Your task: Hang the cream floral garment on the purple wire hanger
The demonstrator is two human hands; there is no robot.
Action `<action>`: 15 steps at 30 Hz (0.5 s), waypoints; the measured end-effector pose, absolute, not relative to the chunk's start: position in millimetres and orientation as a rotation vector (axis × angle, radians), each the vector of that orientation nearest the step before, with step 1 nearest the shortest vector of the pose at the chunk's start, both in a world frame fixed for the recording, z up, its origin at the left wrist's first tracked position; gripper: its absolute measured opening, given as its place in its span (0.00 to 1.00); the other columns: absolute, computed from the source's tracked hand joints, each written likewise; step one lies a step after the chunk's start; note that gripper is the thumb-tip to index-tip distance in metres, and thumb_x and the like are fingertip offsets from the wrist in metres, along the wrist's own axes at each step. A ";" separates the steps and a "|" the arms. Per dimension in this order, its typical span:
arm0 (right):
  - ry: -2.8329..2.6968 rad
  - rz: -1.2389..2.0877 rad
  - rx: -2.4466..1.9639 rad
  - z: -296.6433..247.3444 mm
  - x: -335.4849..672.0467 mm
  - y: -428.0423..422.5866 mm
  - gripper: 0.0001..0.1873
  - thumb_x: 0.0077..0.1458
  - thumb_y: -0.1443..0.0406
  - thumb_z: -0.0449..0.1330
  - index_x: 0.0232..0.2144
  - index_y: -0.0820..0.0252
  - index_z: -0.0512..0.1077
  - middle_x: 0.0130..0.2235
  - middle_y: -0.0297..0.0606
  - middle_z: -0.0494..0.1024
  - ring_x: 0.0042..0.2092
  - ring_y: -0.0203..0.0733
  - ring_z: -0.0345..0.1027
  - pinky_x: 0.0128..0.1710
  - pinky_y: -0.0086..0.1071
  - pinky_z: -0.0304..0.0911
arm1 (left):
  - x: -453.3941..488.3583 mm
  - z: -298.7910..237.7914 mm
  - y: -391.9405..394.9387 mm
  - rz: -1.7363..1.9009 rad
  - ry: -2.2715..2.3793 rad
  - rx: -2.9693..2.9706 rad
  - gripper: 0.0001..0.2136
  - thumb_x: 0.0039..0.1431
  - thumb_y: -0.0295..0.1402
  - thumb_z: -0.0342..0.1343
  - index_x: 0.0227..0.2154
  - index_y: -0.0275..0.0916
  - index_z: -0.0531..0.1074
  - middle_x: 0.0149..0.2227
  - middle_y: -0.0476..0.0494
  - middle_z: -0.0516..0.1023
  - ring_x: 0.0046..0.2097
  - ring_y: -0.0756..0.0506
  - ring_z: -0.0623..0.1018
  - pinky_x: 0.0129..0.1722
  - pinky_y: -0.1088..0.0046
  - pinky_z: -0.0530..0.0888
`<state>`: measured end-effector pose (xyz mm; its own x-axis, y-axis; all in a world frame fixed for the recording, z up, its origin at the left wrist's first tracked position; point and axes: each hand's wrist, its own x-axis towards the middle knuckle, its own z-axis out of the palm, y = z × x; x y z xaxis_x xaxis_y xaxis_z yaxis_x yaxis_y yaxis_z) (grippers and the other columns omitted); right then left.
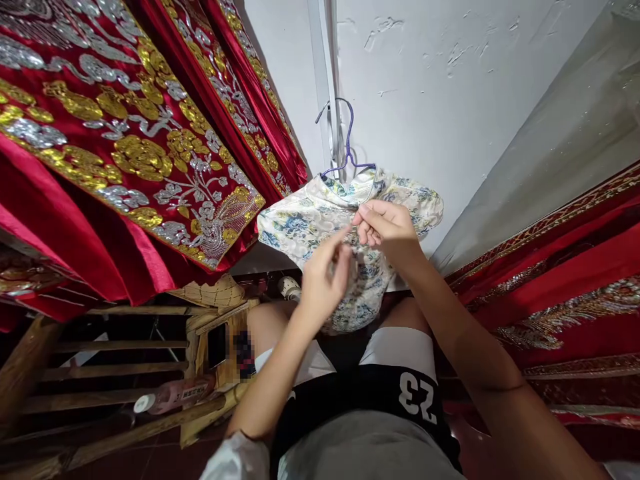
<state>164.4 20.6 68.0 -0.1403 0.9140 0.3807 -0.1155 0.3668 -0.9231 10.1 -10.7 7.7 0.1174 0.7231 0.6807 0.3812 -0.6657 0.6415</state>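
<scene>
White cloth, printed with blue flowers and green-yellow leaves, forms the backdrop to two bare hands. On the right hand [393, 227], thumb and forefinger are pinched together; whether something thin lies between them cannot be told. The left hand [323, 277], blurred, reaches with its forefinger to that pinch, its thumb standing apart.

Directly behind is the shirt [367, 275], short-sleeved and round-necked, with both sleeves spread outward and the body creased. It hangs from a purple hanger [349, 139], whose hook is at a pale upright strip [323, 60] before the wall [425, 100]; its lower edge falls between the knees of the seated person. The hands cover part of the shirt's front.

Left of the shirt hangs a red drape [143, 157], thickly worked in gold and silver flowers, its lower corner close to one sleeve. To the right, a grey plastic sheet [543, 140] slants down the wall above red cloth [580, 267] with glittering trim. At lower left, a slatted wooden bench [125, 370] carries a pink bottle [177, 395] lying on its side, near a woven basket [207, 293]. Black shorts [345, 393] marked "23" occupy the foreground.
</scene>
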 end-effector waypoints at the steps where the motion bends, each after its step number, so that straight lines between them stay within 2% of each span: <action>1: -1.431 1.056 -0.777 69.9 164.5 19.8 0.18 0.62 0.53 0.62 0.27 0.60 0.73 0.19 0.30 0.69 0.19 0.30 0.56 0.21 0.26 0.54 | 6.9 30.2 -0.4 1.624 1.068 2.129 0.17 0.71 0.34 0.52 0.59 0.40 0.70 0.43 0.42 0.79 0.43 0.46 0.78 0.48 0.65 0.75; 4: -1.444 1.009 -0.808 76.0 164.7 21.9 0.19 0.63 0.52 0.60 0.26 0.58 0.71 0.18 0.28 0.64 0.21 0.30 0.55 0.23 0.27 0.52 | 4.1 76.4 23.7 1.604 0.983 2.236 0.10 0.70 0.33 0.53 0.48 0.37 0.76 0.40 0.43 0.79 0.45 0.44 0.78 0.52 0.62 0.74; 7: -1.442 0.922 -0.872 67.2 162.3 31.4 0.19 0.63 0.53 0.60 0.25 0.57 0.69 0.19 0.28 0.61 0.22 0.32 0.53 0.23 0.28 0.49 | 7.8 91.0 29.2 1.587 0.937 2.245 0.07 0.68 0.32 0.55 0.39 0.36 0.77 0.36 0.44 0.77 0.44 0.44 0.78 0.52 0.62 0.72; 11: -1.509 0.870 -1.041 28.3 157.0 43.6 0.19 0.61 0.57 0.60 0.20 0.56 0.65 0.19 0.29 0.59 0.22 0.33 0.50 0.23 0.31 0.44 | -7.8 90.9 27.3 1.900 0.938 2.053 0.05 0.68 0.31 0.56 0.39 0.37 0.76 0.35 0.47 0.75 0.42 0.47 0.76 0.49 0.66 0.73; 15: -1.578 0.950 -1.148 -6.1 162.8 35.2 0.20 0.59 0.59 0.58 0.16 0.56 0.61 0.17 0.30 0.58 0.23 0.35 0.51 0.24 0.32 0.47 | -70.8 71.1 53.6 2.371 0.901 1.578 0.05 0.69 0.27 0.55 0.37 0.35 0.75 0.32 0.50 0.74 0.35 0.53 0.73 0.41 0.77 0.73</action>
<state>162.8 35.2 -6.1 -0.1268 0.9628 0.2386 0.2402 0.2632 -0.9344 -70.8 53.6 71.1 -0.4331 0.4389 0.7872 0.1949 -0.8072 0.5573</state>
